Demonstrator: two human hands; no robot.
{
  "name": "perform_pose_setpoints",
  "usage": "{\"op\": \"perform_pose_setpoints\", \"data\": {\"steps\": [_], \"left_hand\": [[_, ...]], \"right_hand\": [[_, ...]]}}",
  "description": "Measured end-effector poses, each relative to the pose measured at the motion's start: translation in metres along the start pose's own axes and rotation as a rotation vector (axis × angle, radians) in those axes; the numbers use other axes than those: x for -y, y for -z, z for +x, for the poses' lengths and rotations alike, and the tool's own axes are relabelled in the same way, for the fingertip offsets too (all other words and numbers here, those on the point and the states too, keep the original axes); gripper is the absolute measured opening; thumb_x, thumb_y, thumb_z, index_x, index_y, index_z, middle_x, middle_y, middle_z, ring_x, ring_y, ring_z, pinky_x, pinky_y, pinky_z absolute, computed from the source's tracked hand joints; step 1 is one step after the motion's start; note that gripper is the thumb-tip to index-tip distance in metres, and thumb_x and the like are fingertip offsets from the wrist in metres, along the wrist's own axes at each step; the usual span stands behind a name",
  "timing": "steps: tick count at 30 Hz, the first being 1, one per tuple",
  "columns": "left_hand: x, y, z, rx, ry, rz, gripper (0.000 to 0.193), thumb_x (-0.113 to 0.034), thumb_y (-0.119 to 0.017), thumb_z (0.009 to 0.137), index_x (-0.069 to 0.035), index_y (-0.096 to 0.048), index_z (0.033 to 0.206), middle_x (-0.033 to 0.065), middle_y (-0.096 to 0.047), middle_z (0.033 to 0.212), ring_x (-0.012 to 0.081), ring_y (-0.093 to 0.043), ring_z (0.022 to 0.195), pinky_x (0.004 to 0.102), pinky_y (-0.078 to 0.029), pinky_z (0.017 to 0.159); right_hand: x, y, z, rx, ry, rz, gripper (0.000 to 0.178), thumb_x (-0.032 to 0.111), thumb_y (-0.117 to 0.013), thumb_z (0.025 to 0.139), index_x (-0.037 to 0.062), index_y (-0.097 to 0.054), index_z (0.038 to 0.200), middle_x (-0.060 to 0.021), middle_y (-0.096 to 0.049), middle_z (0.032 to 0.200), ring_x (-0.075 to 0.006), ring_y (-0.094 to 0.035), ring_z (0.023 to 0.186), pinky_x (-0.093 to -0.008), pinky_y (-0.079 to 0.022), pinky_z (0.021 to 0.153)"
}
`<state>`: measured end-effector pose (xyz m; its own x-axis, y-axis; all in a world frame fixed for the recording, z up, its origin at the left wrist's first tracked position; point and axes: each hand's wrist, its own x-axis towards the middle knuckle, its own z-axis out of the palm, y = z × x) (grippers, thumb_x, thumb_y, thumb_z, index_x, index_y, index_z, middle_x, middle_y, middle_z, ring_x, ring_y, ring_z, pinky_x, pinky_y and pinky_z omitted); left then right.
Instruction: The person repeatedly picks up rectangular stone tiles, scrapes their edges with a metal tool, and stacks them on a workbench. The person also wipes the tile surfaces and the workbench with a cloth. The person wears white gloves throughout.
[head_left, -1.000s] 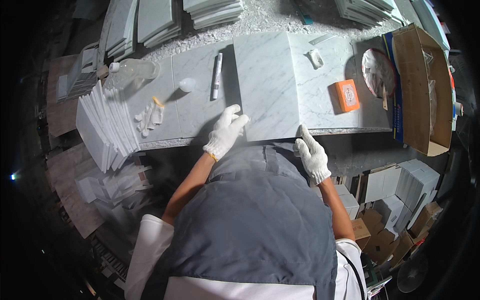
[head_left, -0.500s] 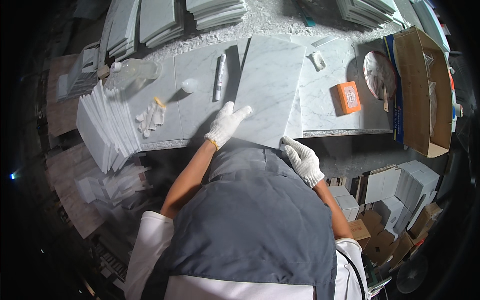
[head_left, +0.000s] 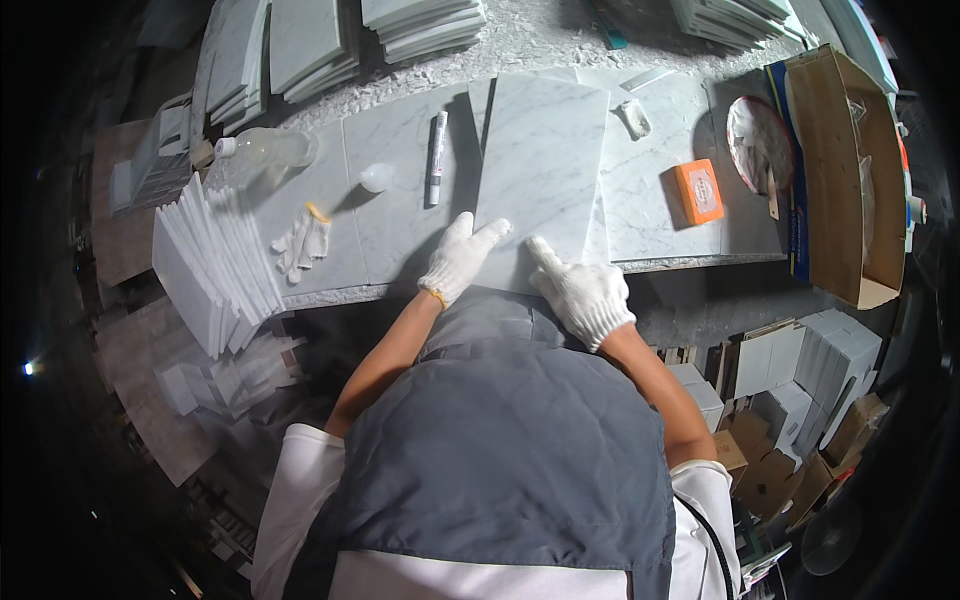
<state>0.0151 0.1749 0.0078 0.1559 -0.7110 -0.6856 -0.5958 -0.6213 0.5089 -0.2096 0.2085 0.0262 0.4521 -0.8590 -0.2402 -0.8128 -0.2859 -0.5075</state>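
Note:
A long white marble tile with grey veins lies in front of me, its near end at the table's front edge. My left hand, in a white knit glove, is at its near left edge, with the thumb over the top face and the fingers along the side. My right hand, gloved alike, stretches its index finger onto the tile's near end while the other fingers curl back. Beneath this tile, other marble slabs cover the table. A white marker pen lies to the left.
At left stand a row of upright tiles, a spare glove and a clear bottle. To the right are an orange box, a round mirror-like disc and an open cardboard box. Tile stacks line the back.
My right hand has left the tile's near right corner and moved left, with its index finger now on the top face. My left hand has shifted slightly right.

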Motion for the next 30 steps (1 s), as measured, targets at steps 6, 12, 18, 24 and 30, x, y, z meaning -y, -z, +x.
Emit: {"op": "perform_pose_setpoints", "data": {"steps": [6,12,18,24,30], "left_hand": [[-0.006,0.005,-0.003,0.022,0.007,0.048,0.074,-0.065,-0.066,0.088,0.004,-0.058,0.113,0.0296,-0.062,0.124,0.042,-0.058,0.12,0.0472,-0.043,0.102],[0.01,-0.003,0.003,0.028,-0.011,-0.01,0.1,-0.068,-0.066,0.086,0.012,-0.047,0.142,0.0345,-0.05,0.147,0.0427,-0.046,0.141,0.0446,-0.035,0.116],[0.016,-0.005,0.007,0.033,-0.005,-0.017,0.109,-0.07,-0.067,0.086,0.015,-0.038,0.149,0.0342,-0.043,0.153,0.0413,-0.04,0.147,0.0436,-0.032,0.12],[0.007,-0.003,0.002,0.096,0.022,-0.07,0.1,-0.067,-0.066,0.088,0.009,-0.044,0.149,0.0296,-0.047,0.153,0.0392,-0.043,0.145,0.0432,-0.033,0.119],[0.014,-0.029,-0.004,-0.145,0.028,-0.217,0.101,-0.063,-0.069,0.089,0.011,-0.04,0.15,0.0268,-0.044,0.156,0.033,-0.04,0.147,0.0372,-0.029,0.121]], "right_hand": [[0.015,0.017,0.002,0.255,-0.025,-0.084,0.049,0.041,-0.056,0.102,0.0254,-0.047,0.148,-0.0089,-0.07,0.068,-0.0301,-0.069,0.058,-0.045,-0.05,0.05],[-0.002,0.051,-0.012,0.488,-0.008,0.112,0.041,0.044,-0.05,0.104,0.0271,-0.056,0.142,-0.0089,-0.075,0.085,-0.0319,-0.072,0.073,-0.045,-0.053,0.061],[-0.015,0.031,-0.033,0.234,-0.088,0.251,0.035,0.037,-0.054,0.102,0.0249,-0.059,0.135,-0.0131,-0.073,0.095,-0.0348,-0.07,0.084,-0.046,-0.054,0.072],[-0.034,0.018,-0.031,-0.206,-0.358,0.189,0.039,0.035,-0.06,0.098,0.0179,-0.058,0.133,-0.0154,-0.068,0.106,-0.0359,-0.068,0.091,-0.0455,-0.054,0.077],[-0.03,0.009,0.006,-0.334,-0.286,0.095,0.047,0.032,-0.063,0.095,0.011,-0.054,0.137,-0.0196,-0.064,0.122,-0.0408,-0.062,0.107,-0.0498,-0.05,0.092]]}}
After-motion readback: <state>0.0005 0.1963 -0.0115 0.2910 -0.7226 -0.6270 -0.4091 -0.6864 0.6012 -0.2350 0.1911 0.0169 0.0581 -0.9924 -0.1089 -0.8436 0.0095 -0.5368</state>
